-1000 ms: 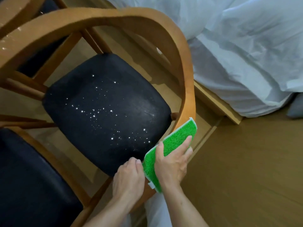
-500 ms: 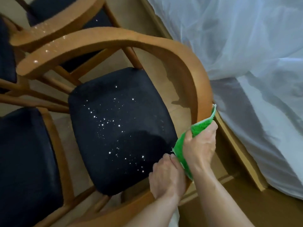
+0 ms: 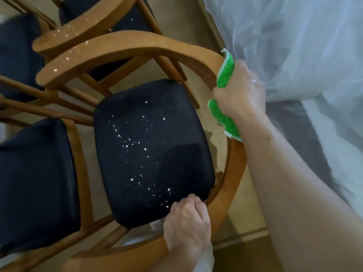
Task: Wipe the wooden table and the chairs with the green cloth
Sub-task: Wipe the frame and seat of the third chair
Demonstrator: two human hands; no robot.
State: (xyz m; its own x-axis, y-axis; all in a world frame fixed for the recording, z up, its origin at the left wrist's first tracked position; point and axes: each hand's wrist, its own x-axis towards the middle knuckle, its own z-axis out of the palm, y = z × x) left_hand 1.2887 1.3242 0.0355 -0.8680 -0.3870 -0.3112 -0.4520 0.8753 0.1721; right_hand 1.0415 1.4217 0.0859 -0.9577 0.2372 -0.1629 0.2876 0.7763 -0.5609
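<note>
Your green cloth [image 3: 225, 75], nubbly with a white edge, is wrapped over the right curve of the wooden chair's [image 3: 125, 48] bent back rail, while its black padded seat [image 3: 153, 150] below is speckled with bright droplets

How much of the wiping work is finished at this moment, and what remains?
Done: nothing can be confirmed; no table is in view. In hand: the right hand grips the green cloth around the curved wooden rail of the nearest chair, while the left hand holds its frame. Left: droplets still dot the black seat and the rail of the chair behind.
</note>
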